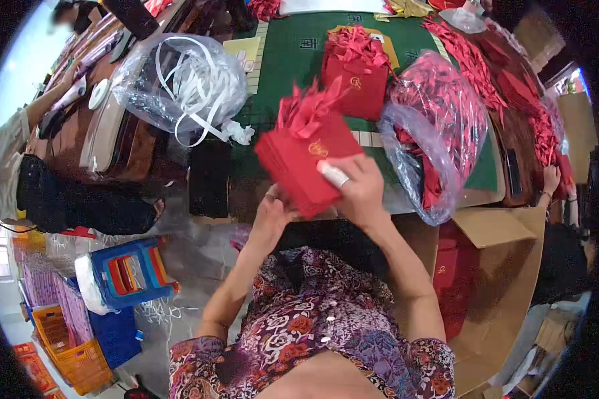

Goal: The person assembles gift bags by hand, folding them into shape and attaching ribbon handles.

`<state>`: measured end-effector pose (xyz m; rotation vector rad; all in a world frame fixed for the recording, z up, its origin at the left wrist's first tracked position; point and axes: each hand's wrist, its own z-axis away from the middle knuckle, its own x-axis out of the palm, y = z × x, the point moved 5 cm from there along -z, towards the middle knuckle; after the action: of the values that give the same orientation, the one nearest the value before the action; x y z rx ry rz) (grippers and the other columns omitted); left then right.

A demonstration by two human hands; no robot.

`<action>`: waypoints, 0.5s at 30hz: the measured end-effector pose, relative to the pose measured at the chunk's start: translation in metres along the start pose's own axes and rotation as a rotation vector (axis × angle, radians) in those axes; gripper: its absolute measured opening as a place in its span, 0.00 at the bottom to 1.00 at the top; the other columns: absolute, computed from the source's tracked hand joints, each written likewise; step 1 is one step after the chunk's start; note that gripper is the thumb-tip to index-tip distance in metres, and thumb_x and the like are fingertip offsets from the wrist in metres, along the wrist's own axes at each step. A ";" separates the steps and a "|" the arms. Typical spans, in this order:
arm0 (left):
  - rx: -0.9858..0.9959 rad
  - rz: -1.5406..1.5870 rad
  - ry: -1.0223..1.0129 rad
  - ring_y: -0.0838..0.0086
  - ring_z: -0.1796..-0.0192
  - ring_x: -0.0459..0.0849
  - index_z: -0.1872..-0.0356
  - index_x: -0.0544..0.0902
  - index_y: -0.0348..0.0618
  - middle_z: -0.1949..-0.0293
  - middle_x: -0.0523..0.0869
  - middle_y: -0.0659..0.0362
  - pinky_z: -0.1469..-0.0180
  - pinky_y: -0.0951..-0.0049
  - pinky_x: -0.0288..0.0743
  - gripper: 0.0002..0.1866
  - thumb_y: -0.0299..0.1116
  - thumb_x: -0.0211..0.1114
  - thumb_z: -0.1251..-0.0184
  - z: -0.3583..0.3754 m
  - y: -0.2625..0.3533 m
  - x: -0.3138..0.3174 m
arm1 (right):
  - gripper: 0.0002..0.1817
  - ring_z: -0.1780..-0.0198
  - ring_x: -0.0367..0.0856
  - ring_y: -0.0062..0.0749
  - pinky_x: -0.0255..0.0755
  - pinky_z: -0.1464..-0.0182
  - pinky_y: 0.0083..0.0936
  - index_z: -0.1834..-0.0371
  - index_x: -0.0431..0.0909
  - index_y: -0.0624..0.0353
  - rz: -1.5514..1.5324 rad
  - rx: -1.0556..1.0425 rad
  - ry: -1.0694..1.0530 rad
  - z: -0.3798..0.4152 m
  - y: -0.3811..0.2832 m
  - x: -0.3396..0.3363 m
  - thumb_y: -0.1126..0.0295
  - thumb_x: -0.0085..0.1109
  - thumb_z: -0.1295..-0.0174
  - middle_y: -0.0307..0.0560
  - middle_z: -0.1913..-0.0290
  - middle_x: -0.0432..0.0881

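Red bags (pixel 299 159): we have a thick stack of flat, stiff-looking rectangles, many edges showing down the left side, tilted and held up in front of the near edge of the surface.
Gold emblem (pixel 318 148): a small curly mark on the top bag's face.
Red ribbons (pixel 309 110): glossy loose strips bunched at the stack's upper end, blurred at the tips.
Right hand (pixel 363 189): ours is closed on the stack's lower right side, thumb across the top face.
White wrap (pixel 334 174): a pale band around our right thumb.
Left hand (pixel 271 216): ours is at the stack's lower left edge, fingers partly hidden there; we cannot tell how narrow its grasp is.
Surface (pixel 283 60): we face a green top with dark printed characters.
Second stack (pixel 356 86): more red rectangles with ribbons, lying on the green just beyond ours to the right.
Ribbon sack (pixel 449 110): thin, crinkled clear plastic full of red strips, right of the second stack.
White strips (pixel 203 83): flat, looping bands in a shiny clear bag to the left.
Cardboard box (pixel 499 286): plain brown, open-flapped, below the surface on our right, with red pieces (pixel 456 272) inside.
Blue stool (pixel 130 272): smooth plastic, down on our left.
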<state>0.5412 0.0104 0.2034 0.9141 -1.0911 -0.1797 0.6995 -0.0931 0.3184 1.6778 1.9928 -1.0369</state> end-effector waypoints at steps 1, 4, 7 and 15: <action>-0.006 -0.001 -0.003 0.63 0.34 0.77 0.29 0.64 0.39 0.34 0.76 0.55 0.32 0.61 0.71 0.33 0.48 0.61 0.25 -0.001 0.001 0.002 | 0.25 0.57 0.82 0.40 0.74 0.56 0.35 0.52 0.86 0.50 0.022 -0.011 -0.042 0.014 0.000 0.013 0.70 0.70 0.61 0.40 0.56 0.86; -0.126 0.168 0.032 0.63 0.32 0.75 0.28 0.64 0.40 0.32 0.75 0.54 0.30 0.58 0.70 0.32 0.48 0.60 0.24 -0.001 0.001 0.008 | 0.20 0.56 0.81 0.37 0.73 0.54 0.34 0.53 0.87 0.50 0.053 -0.056 -0.099 0.046 -0.017 0.031 0.69 0.62 0.52 0.39 0.53 0.85; -0.394 0.286 0.183 0.63 0.34 0.78 0.31 0.70 0.42 0.35 0.79 0.53 0.30 0.58 0.71 0.27 0.43 0.61 0.25 0.007 -0.010 0.002 | 0.18 0.53 0.81 0.37 0.74 0.52 0.35 0.52 0.86 0.52 0.035 -0.059 -0.123 0.059 -0.029 0.031 0.69 0.58 0.48 0.40 0.51 0.84; -0.343 -0.061 0.350 0.66 0.41 0.83 0.35 0.74 0.42 0.41 0.83 0.55 0.37 0.62 0.77 0.26 0.31 0.69 0.33 0.011 -0.028 -0.019 | 0.25 0.49 0.81 0.44 0.75 0.46 0.37 0.45 0.81 0.56 -0.237 0.144 -0.471 0.049 -0.033 -0.003 0.65 0.73 0.48 0.46 0.50 0.83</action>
<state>0.5312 -0.0035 0.1723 0.6403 -0.6815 -0.2393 0.6594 -0.1311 0.2969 1.1303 1.8570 -1.5264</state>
